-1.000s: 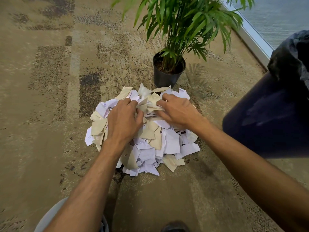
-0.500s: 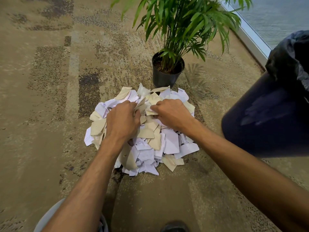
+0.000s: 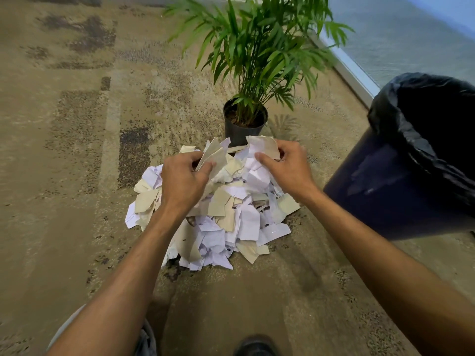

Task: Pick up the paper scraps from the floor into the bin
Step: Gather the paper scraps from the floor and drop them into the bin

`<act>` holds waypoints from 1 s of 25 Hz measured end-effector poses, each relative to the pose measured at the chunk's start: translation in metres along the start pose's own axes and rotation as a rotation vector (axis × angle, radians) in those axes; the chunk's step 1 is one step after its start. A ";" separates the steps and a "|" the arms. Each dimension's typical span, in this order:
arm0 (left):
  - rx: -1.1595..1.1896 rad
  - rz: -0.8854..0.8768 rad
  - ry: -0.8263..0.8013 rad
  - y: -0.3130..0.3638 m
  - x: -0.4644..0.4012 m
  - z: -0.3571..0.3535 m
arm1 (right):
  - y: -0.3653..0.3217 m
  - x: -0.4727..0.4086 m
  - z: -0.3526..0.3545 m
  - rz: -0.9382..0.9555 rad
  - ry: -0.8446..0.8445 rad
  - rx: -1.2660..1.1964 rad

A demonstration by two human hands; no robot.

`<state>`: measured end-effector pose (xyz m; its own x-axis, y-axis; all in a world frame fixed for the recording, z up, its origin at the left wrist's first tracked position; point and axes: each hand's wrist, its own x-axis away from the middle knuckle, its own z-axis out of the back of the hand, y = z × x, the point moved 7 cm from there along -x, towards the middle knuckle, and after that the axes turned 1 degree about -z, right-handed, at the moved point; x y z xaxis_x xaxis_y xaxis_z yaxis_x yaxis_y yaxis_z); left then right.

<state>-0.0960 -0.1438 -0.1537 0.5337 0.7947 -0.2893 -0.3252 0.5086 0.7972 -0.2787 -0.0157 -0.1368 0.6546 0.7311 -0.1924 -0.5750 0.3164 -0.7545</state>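
Observation:
A heap of white and beige paper scraps (image 3: 231,219) lies on the carpet in the middle of the view. My left hand (image 3: 182,181) grips a bunch of beige scraps (image 3: 213,156) lifted above the heap's far side. My right hand (image 3: 285,168) grips white and beige scraps (image 3: 262,147), held up beside the left hand. The dark blue bin (image 3: 401,181), lined with a black bag, stands at the right, its open mouth level with my right forearm.
A potted palm (image 3: 245,122) in a black pot stands just behind the heap. A pale skirting strip (image 3: 352,75) and wall run along the back right. Patterned carpet (image 3: 64,176) spreads to the left. My shoe tip (image 3: 254,346) shows at the bottom edge.
Both hands closed on scraps in the heap and have lifted them up off the pile. The view has tilted so more of the bin's mouth shows.

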 end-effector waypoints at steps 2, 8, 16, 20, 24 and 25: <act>0.016 -0.014 0.036 0.017 0.001 0.006 | -0.011 0.006 0.010 0.004 -0.013 -0.017; 0.130 -0.063 0.075 0.084 0.006 0.009 | -0.048 0.022 0.075 0.033 0.121 -0.009; 0.199 -0.337 -0.003 0.240 -0.017 -0.027 | -0.097 0.033 0.229 0.190 0.427 0.198; 0.044 -0.478 -0.120 0.319 -0.015 -0.073 | -0.076 0.039 0.290 0.143 0.492 0.267; -0.143 -0.524 -0.357 0.364 -0.010 -0.137 | -0.023 0.041 0.314 -0.036 0.417 0.385; -0.207 -0.514 -0.422 0.367 -0.009 -0.154 | -0.008 0.042 0.316 -0.079 0.391 0.414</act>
<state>-0.3404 0.0866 0.0604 0.9040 0.2607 -0.3390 -0.0696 0.8719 0.4847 -0.4013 0.2034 0.0595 0.7909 0.4425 -0.4227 -0.6097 0.6286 -0.4828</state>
